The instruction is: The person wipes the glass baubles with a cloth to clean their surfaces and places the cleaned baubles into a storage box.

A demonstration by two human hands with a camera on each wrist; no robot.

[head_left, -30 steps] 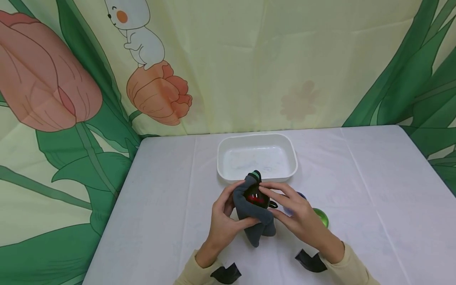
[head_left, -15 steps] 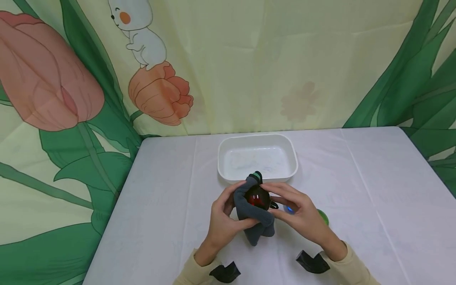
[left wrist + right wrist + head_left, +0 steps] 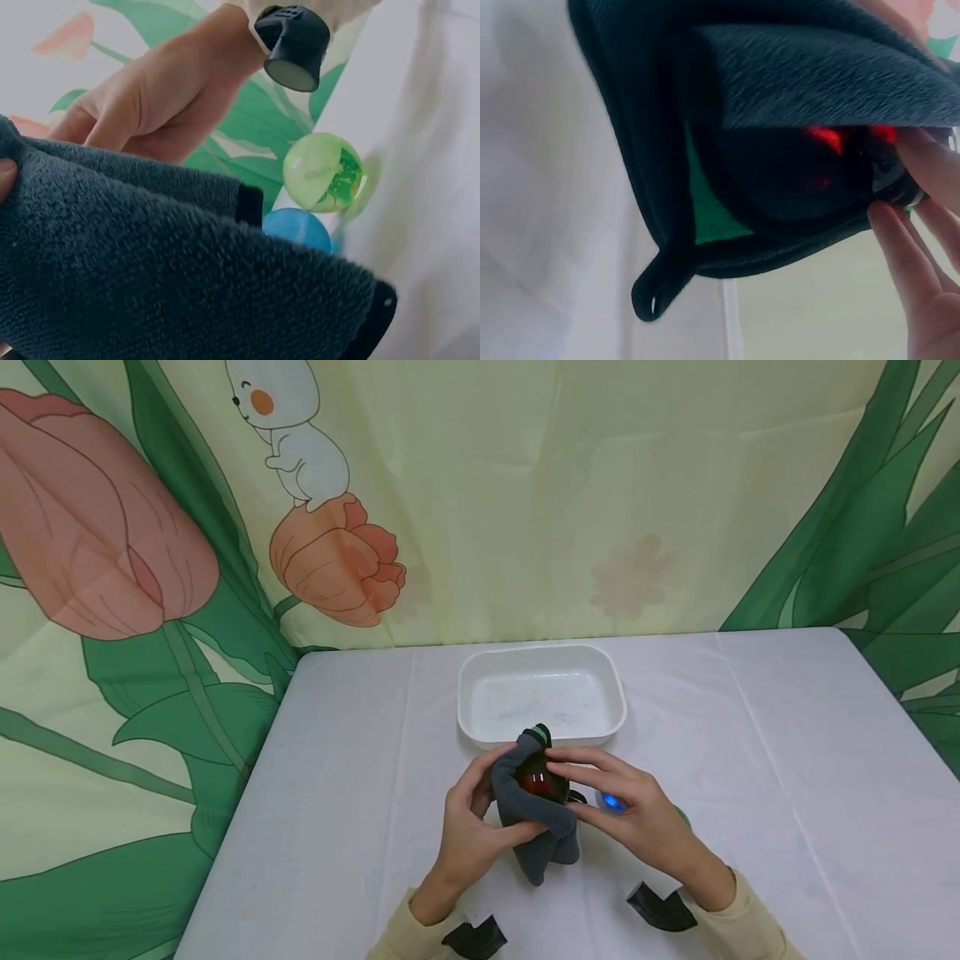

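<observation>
A dark grey-blue cloth (image 3: 536,831) is wrapped around a shiny, see-through red ball (image 3: 537,783), which shows through the cloth's opening. My left hand (image 3: 476,831) grips cloth and ball from the left, thumb across the lower folds. From the right, my right hand (image 3: 637,802) pinches the ball, fingertips over its upper side and thumb low by the cloth edge. In the right wrist view, red glints show under the fold, with my right fingers (image 3: 907,255) at the ball. A hanging loop (image 3: 654,292) juts from a cloth corner.
A white rectangular tray (image 3: 540,693) stands just behind the hands. A blue ball (image 3: 296,227) and a green ball (image 3: 322,172) lie on the white-covered table, partly hidden by my right hand in the head view. A flower-print curtain (image 3: 525,510) hangs behind.
My right fingers drew back to the ball's edge, showing more of it, then moved back over it. The blue ball shows more between my right fingers and thumb. The left hand keeps its grip.
</observation>
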